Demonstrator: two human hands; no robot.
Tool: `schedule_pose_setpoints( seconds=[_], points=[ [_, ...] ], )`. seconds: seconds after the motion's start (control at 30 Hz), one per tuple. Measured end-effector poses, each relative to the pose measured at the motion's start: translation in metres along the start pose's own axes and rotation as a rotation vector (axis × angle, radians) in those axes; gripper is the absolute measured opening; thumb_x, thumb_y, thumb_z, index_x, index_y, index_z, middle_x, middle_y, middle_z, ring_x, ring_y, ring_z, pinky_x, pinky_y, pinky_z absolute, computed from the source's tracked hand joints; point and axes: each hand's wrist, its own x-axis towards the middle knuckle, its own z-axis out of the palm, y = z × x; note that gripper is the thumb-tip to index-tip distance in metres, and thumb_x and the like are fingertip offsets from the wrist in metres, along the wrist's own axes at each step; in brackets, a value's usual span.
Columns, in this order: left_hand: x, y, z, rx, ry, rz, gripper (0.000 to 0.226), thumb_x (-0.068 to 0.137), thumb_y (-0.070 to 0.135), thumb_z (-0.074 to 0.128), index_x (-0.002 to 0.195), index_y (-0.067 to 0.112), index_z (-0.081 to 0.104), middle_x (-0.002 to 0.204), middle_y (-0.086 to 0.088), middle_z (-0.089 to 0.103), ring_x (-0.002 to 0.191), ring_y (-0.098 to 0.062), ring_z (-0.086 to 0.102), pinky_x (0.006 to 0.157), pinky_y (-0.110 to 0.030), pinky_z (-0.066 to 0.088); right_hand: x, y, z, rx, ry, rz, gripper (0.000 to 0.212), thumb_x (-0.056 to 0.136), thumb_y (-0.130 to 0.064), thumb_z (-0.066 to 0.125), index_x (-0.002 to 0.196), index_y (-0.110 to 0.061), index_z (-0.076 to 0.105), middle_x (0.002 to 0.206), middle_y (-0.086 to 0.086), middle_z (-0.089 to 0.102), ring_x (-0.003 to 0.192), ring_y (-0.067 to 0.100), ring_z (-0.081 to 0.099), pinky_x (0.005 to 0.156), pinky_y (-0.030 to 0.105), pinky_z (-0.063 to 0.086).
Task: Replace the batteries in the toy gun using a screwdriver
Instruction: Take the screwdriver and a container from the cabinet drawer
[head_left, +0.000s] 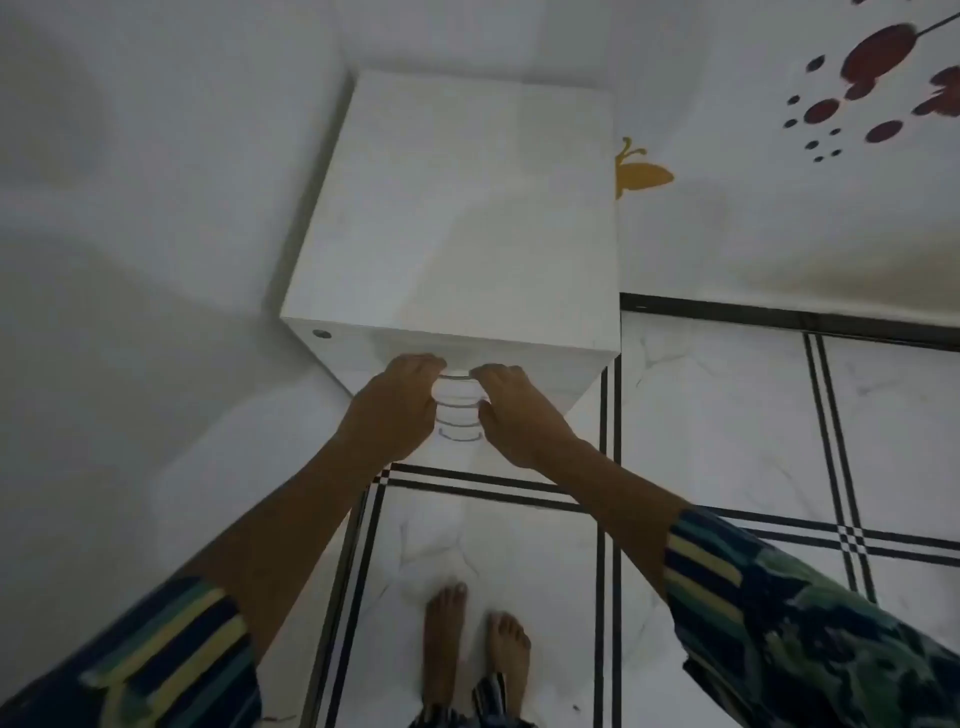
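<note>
Both hands sit at the top drawer handle (459, 378) of the white drawer unit (457, 218): left hand (397, 402) and right hand (511, 410) curl their fingers over it, apparently to pull it open. Toy gun, screwdriver and batteries aren't visible, likely inside a drawer.

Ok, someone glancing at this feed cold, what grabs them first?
Both hands, left hand and right hand, meet at the top handle of a white drawer cabinet in the room's corner. Next, the red splash decal on the wall at upper right, and bare feet on the black-lined floor tiles below.
</note>
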Motion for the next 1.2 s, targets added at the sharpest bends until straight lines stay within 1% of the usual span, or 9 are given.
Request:
schedule_pose_setpoints(
  seconds=[0.17,0.3,0.4,0.53,0.63,0.83,0.97,1.1,1.2],
  points=[
    [0.017,-0.037,0.052,-0.003,-0.046,0.013,0.051,0.073,-0.012,0.06,0.123,-0.013,0.054,0.121,-0.032,0.059,0.114,-0.048,0.057,0.092,-0.062,0.045,0.021,0.037,0.034,-0.174,-0.103,-0.056,0.063,0.097,-0.012,0.048,0.154,-0.013,0.02,0.16,0.004,0.022,0.136,0.029,0.029,0.102,0.046,0.044],
    [0.008,-0.036,0.066,0.033,-0.004,0.011,0.047,0.083,0.008,0.043,0.123,-0.012,0.056,0.123,-0.03,0.06,0.109,-0.044,0.061,0.091,-0.054,0.047,0.014,0.03,0.046,-0.175,-0.066,-0.007,0.062,0.098,-0.016,0.045,0.154,-0.015,0.019,0.161,0.003,0.021,0.13,0.028,0.035,0.099,0.045,0.045],
    [-0.001,-0.019,0.052,0.09,-0.045,0.035,0.042,0.085,0.015,0.043,0.114,-0.006,0.064,0.109,-0.024,0.067,0.092,-0.04,0.067,0.07,-0.051,0.058,0.0,0.013,0.042,-0.258,-0.067,-0.033,0.054,0.097,-0.016,0.048,0.149,-0.01,0.033,0.154,0.009,0.036,0.127,0.03,0.042,0.095,0.045,0.045],
    [-0.011,-0.012,0.012,0.05,0.253,0.147,0.037,0.094,0.024,0.042,0.092,0.001,0.07,0.076,-0.011,0.068,0.063,-0.024,0.06,0.059,-0.036,0.052,-0.026,-0.004,0.03,-0.186,0.36,-0.146,0.028,0.085,-0.009,0.06,0.112,-0.002,0.065,0.109,0.015,0.069,0.096,0.03,0.063,0.08,0.043,0.052],
    [-0.009,-0.009,0.002,-0.051,0.425,0.11,0.025,0.092,0.018,0.05,0.087,0.001,0.067,0.075,-0.01,0.063,0.068,-0.021,0.057,0.064,-0.033,0.049,-0.027,-0.009,0.019,-0.21,0.421,0.027,0.023,0.092,-0.02,0.056,0.111,-0.008,0.062,0.109,0.011,0.065,0.097,0.027,0.058,0.084,0.041,0.05],
    [-0.016,-0.013,0.037,-0.112,0.235,-0.195,0.032,0.088,0.03,0.043,0.072,0.011,0.063,0.057,-0.001,0.055,0.046,-0.017,0.048,0.045,-0.033,0.049,-0.021,-0.017,0.031,-0.237,0.057,0.323,0.054,0.094,-0.048,0.014,0.102,-0.017,0.058,0.102,0.003,0.061,0.093,0.02,0.054,0.088,0.04,0.043],
    [-0.026,-0.006,0.041,-0.093,0.175,-0.343,0.023,0.088,0.027,0.056,0.07,0.015,0.064,0.057,0.003,0.058,0.045,-0.014,0.049,0.044,-0.019,0.037,-0.017,-0.016,0.031,-0.109,0.065,0.454,0.035,0.096,-0.042,0.042,0.117,-0.015,0.052,0.119,0.004,0.051,0.109,0.021,0.046,0.094,0.039,0.041],
    [0.002,-0.012,0.046,-0.196,0.165,-0.449,0.032,0.092,0.027,0.057,0.063,0.013,0.053,0.057,-0.003,0.054,0.046,-0.015,0.048,0.044,-0.02,0.031,0.01,-0.013,0.023,0.012,0.24,0.76,0.066,0.088,-0.045,0.061,0.137,-0.007,0.035,0.136,0.013,0.041,0.123,0.03,0.038,0.095,0.04,0.045],
    [0.037,-0.015,0.06,-0.308,-0.019,-0.658,0.042,0.09,0.04,0.061,0.06,0.015,0.046,0.064,-0.009,0.059,0.05,-0.016,0.049,0.044,-0.02,0.03,0.026,-0.018,0.027,0.044,0.224,0.841,0.096,0.079,-0.047,0.072,0.148,-0.006,0.019,0.143,0.016,0.033,0.128,0.035,0.034,0.097,0.044,0.044]
  ],
)
